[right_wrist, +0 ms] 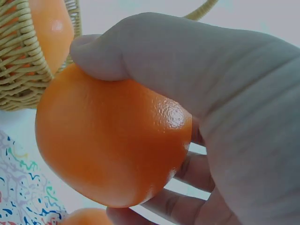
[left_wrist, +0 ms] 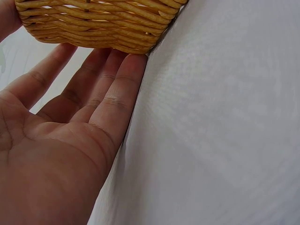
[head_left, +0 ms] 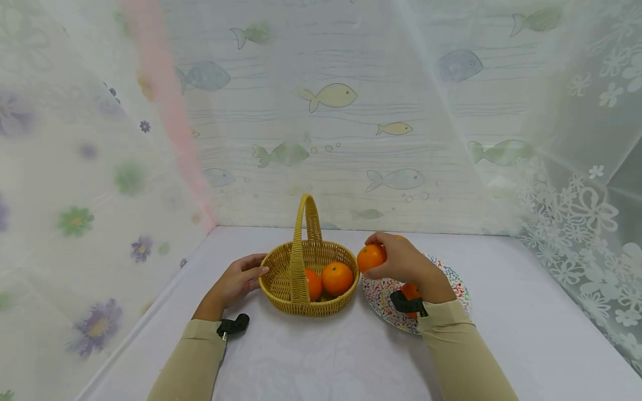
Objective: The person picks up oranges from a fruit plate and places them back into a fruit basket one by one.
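A yellow wicker basket (head_left: 281,302) with a tall arched handle stands upright in the middle of the table. Two oranges lie in its right half: one in full sight (head_left: 337,279), the other orange (head_left: 314,285) partly behind the handle. My left hand (head_left: 242,279) rests against the basket's left side; in the left wrist view its fingers (left_wrist: 112,96) extend to the wicker wall. With thumb and fingers, my right hand (head_left: 401,259) grips an orange (right_wrist: 112,140) just right of the basket rim, above the edge of a colourfully speckled plate (head_left: 383,303).
More oranges sit on the plate, partly hidden by the right hand and wrist; one orange (head_left: 410,291) shows beneath the wrist. A white cloth (head_left: 311,356) covers the table. Fish-patterned curtain (head_left: 321,139) hangs behind, with flowered sheets at both sides.
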The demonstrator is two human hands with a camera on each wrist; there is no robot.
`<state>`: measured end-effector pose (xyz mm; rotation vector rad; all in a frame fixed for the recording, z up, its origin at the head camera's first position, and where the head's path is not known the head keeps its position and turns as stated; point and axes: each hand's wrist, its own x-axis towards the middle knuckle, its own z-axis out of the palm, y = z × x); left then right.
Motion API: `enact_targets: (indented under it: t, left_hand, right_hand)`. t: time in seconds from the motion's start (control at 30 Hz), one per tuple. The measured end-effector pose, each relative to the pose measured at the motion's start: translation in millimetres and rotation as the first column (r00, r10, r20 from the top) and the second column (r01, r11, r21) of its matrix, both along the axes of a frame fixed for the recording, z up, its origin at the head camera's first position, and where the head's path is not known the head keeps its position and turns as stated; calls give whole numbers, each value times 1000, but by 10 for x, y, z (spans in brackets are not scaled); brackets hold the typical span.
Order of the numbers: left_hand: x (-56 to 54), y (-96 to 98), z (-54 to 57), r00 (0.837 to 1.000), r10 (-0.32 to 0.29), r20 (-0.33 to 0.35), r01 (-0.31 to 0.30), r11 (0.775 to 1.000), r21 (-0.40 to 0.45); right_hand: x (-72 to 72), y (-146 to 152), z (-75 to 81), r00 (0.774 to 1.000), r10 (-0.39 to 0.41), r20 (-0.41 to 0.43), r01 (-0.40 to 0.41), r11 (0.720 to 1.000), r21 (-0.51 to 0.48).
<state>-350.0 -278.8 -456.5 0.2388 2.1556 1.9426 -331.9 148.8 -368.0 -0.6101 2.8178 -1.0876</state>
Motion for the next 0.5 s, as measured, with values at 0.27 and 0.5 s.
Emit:
enact_targets:
  t: [0.27, 0.5]
  left_hand:
    - [-3, 2, -7, 1000, 2, 0, -2, 1000, 8]
    - [3, 5, 3, 1000, 6, 6, -6, 1000, -1]
  right_hand:
    - [58, -47, 70, 1000, -5, -15, 5, 1000, -11]
    - [86, -72, 102, 998, 3, -63, -4, 1000, -24]
